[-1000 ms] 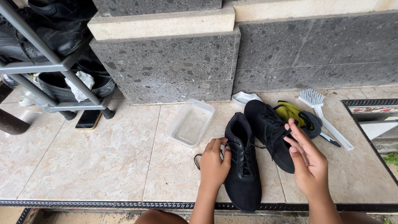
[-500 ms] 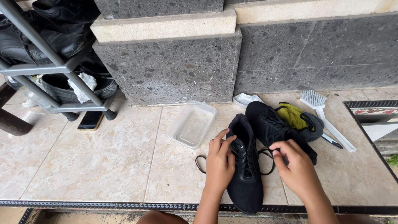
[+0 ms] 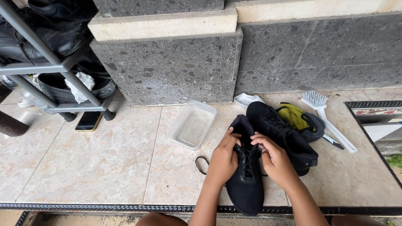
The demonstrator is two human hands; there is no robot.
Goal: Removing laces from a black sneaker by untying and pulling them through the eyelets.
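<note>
A black lace-up shoe (image 3: 247, 188) lies on the tiled floor with its toe toward me. My left hand (image 3: 222, 161) grips its left side at the laces. My right hand (image 3: 274, 161) holds the right side, fingers pinching the black laces near the tongue. A loop of black lace (image 3: 202, 164) trails out to the left of the shoe. The second black shoe (image 3: 280, 132) lies just behind and to the right, touching the first one.
A clear plastic tub (image 3: 192, 124) sits left of the shoes. A white brush (image 3: 326, 117), a yellow-green cloth (image 3: 295, 116) and a grey item lie at right. A metal shoe rack (image 3: 50, 67) with dark boots and a phone (image 3: 88, 121) stand at left. A stone wall rises behind.
My right hand moved left from beside the second shoe onto the near shoe's laces. My left hand shifted up along the shoe's left side.
</note>
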